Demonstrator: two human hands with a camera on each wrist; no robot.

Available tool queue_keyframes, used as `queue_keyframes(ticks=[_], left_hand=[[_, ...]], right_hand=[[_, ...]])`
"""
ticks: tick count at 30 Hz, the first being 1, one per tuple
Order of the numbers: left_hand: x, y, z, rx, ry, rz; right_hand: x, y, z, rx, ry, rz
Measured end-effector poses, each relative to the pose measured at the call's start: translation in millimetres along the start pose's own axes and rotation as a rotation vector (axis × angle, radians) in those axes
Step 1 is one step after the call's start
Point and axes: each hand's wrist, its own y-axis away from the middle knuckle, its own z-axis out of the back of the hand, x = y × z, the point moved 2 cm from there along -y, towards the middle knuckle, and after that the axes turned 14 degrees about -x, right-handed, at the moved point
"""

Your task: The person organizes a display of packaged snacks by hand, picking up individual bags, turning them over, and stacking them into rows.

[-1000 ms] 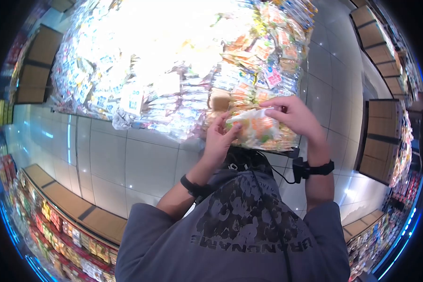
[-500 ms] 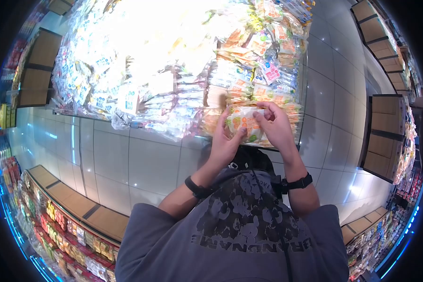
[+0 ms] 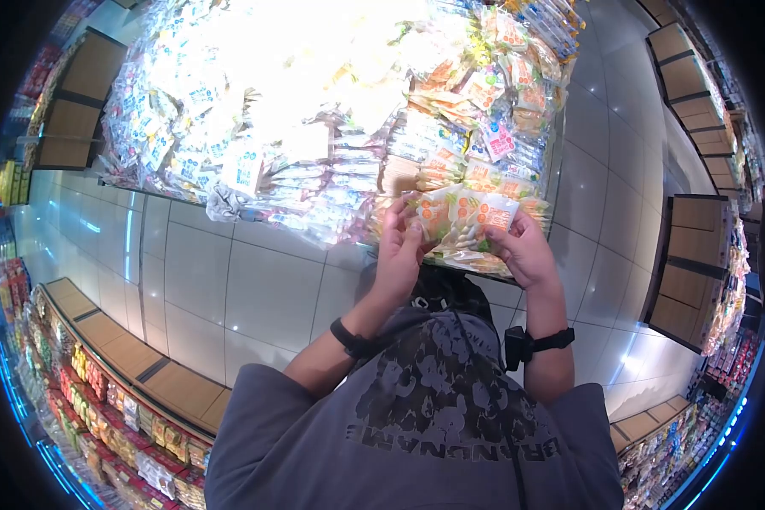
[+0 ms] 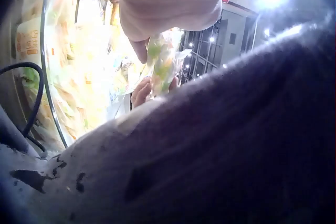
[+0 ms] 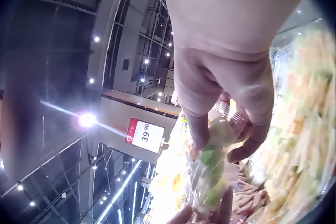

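Between my two hands, over the near right corner of a display heap, I hold white-and-orange snack packets (image 3: 459, 212) with green patches. My left hand (image 3: 399, 251) grips their left end, thumb toward me. At the right end, my right hand (image 3: 525, 251) pinches them between thumb and fingers. In the right wrist view, my right hand (image 5: 226, 77) has thumb and finger on either side of the clear-and-green wrapping (image 5: 210, 166), with left fingertips below. Part of the packets shows beneath my left hand (image 4: 168, 3) in the left wrist view.
Similar orange packets (image 3: 442, 161) lie in rows just beyond my hands, beside a tan cardboard piece (image 3: 399, 174). Glare washes out the heap's middle. A price card (image 5: 145, 134) shows in the right wrist view. Shelving (image 3: 688, 263) stands across the tiled floor (image 3: 595, 204).
My right hand moved from the packets' top inward, then out to their right end. The packets, earlier bunched together, now stretch wider between both hands with their orange print showing. My left hand kept its grip.
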Motion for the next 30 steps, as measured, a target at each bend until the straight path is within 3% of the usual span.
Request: queue_keyframes(ticks=[3,5,10,15,17,20,22,23,24,25,27,30], left_hand=[[1,2,-1,0.055,0.036,0.036],[7,1,1,0.070,0.063,0.053],[25,-1,7,0.089,-0.082,-0.118],[36,-6,19,0.028,-0.198,-0.098],[34,-9,22,0.022,-0.167,-0.070],[29,-23,42,-0.115,-0.297,-0.085],[20,-31,58,-0.053,-1.003,-0.618],[19,-30,64,-0.048,-1.005,-0.620],[18,-27,67,-0.004,-1.240,-0.588],[17,-25,67,0.043,-1.475,-0.549],[11,-22,63,0.067,-1.541,-0.544],[5,-22,58,0.093,-1.652,-0.485]], right_hand=[[-5,-1,-7,0.023,-0.054,-0.017],[-13,-7,-11,0.038,0.031,0.070],[-25,-9,-16,0.107,0.099,0.045],[-20,-5,-28,0.122,0.159,0.071],[-27,-12,-28,0.189,0.156,-0.023],[-28,-33,-32,0.183,0.089,-0.007],[-25,-51,-41,0.105,0.091,0.041],[-19,-56,-52,0.035,0.181,0.166],[-13,-61,-63,-0.037,0.271,0.291],[-19,-72,-71,-0.043,0.267,0.292],[-30,-90,-84,-0.192,0.590,0.657],[-34,-92,-111,-0.252,0.764,0.549]])
